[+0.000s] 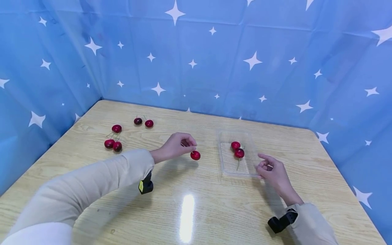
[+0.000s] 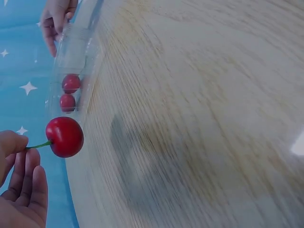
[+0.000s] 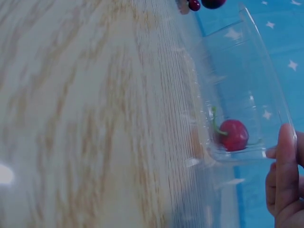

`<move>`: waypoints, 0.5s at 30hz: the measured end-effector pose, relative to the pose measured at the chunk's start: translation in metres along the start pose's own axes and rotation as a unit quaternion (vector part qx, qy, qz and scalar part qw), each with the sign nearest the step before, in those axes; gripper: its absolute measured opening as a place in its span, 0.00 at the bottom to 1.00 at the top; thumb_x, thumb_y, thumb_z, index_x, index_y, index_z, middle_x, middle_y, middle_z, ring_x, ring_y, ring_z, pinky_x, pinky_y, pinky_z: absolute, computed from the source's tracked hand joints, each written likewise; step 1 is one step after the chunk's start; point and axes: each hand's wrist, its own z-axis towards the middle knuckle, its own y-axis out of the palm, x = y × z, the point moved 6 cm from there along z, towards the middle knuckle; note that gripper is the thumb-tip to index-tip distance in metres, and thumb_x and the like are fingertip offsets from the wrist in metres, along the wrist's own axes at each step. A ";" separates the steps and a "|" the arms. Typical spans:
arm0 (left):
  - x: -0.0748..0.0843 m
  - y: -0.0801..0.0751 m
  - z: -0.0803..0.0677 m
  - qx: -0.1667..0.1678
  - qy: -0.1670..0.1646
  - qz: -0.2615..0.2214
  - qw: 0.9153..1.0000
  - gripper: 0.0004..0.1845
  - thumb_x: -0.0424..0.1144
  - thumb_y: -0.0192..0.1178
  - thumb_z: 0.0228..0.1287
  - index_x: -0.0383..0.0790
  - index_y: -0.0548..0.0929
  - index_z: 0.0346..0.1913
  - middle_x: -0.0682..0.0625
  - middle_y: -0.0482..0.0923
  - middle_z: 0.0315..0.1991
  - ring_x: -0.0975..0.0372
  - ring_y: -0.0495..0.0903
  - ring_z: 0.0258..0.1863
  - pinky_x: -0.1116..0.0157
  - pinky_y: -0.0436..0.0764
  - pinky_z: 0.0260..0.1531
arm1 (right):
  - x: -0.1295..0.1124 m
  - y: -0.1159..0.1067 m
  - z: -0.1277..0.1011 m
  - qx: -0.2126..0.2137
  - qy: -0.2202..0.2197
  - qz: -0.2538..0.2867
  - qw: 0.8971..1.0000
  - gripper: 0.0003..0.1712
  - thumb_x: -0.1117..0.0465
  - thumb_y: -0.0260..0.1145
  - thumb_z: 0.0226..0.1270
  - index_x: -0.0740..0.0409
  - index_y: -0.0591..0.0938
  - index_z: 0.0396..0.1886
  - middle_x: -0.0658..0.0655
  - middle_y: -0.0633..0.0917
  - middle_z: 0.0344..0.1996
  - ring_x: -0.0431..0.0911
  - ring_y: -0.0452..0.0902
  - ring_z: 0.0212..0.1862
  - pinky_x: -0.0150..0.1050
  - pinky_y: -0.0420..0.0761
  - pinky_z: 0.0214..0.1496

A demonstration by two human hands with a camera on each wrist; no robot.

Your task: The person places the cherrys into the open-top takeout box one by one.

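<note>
My left hand pinches a red cherry by its green stem between thumb and forefinger. In the left wrist view the cherry hangs off the fingertips, over the table. To its right lies a clear plastic box, with two cherries inside, a brighter one behind a darker one. At the box's right side my right hand grips the rim. The right wrist view has its fingers on both sides of the box wall.
On the left of the wooden table lie several more cherries: a front cluster with a dark red cherry, and two farther back, one a near-black cherry. A blue star-patterned curtain stands along the back and sides.
</note>
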 end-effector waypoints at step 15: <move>0.023 0.026 0.028 -0.013 -0.003 0.005 1.000 0.02 0.33 0.59 0.56 0.37 0.79 0.31 0.50 0.76 0.27 0.57 0.77 0.27 0.70 0.74 0.28 | 0.000 0.001 -0.001 0.002 -0.007 0.002 1.000 0.28 0.70 0.58 0.60 0.73 0.63 0.59 0.59 0.72 0.30 0.38 0.73 0.25 0.32 0.78 0.27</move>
